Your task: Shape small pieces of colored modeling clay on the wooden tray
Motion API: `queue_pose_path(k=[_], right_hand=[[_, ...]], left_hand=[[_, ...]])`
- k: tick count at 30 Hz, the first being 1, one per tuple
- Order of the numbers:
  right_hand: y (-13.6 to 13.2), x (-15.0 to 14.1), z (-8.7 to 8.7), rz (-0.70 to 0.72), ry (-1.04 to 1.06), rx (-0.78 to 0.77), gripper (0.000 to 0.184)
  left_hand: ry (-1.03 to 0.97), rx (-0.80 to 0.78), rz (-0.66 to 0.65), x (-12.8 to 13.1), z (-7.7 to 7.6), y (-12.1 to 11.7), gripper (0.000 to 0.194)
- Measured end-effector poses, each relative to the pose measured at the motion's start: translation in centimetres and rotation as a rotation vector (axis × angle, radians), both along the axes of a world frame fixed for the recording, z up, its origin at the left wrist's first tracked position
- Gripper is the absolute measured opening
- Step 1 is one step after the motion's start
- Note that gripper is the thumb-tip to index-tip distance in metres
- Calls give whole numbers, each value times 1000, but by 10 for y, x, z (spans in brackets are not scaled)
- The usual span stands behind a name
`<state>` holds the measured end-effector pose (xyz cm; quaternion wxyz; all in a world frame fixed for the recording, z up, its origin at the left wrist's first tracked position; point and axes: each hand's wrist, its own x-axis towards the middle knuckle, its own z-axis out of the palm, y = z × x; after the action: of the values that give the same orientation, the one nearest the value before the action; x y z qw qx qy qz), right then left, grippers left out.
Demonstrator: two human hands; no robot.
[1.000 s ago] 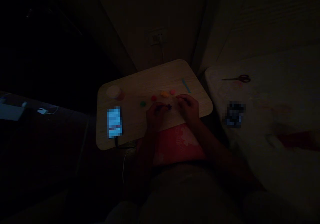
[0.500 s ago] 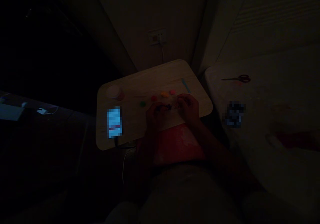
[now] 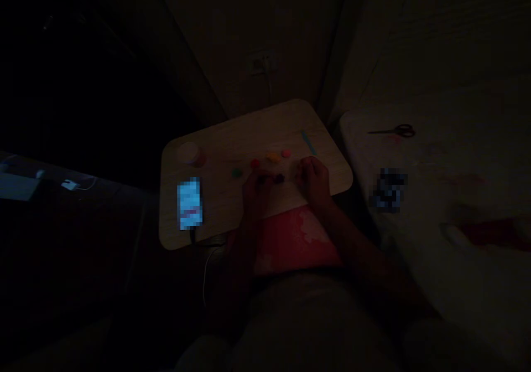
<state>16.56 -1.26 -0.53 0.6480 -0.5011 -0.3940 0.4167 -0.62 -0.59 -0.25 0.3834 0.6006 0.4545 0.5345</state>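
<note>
The light is very dim. Over a small wood-toned table, my left hand is closed, with a small dark lump at its fingertips. To its right, my right hand has its fingers curled together; what they hold, if anything, is too dark to see. A gap separates the two hands. Just beyond them lie small soft-looking lumps: a green one, a red one, an orange-yellow one and a pink one. A flat blue strip-like tool rests past my right hand.
On the table, a lidded tub stands left, near a lit phone with a cable. Scissors and a blurred-out item lie on the pale surface at right. A wall socket is behind.
My right hand has drawn slightly right, away from my left hand, widening the gap between them. The left hand and the lumps stay nearly where they were.
</note>
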Motion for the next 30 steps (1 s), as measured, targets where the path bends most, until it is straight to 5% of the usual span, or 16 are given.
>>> queue_pose_path(k=[8,16,23,30], right_hand=[[3,-1,-3,5,69,26,23],[1,-1,-1,11,-1,28,30],[0,1,-2,48,-30,3,47],[1,1,-3,84,-3,38,26]], left_hand=[[-33,172,20,0,-2,7,25],[224,1,107,2,7,-6,13],[327,79,60,7,-7,1,26],[439,74,-30,2,-6,2,14]])
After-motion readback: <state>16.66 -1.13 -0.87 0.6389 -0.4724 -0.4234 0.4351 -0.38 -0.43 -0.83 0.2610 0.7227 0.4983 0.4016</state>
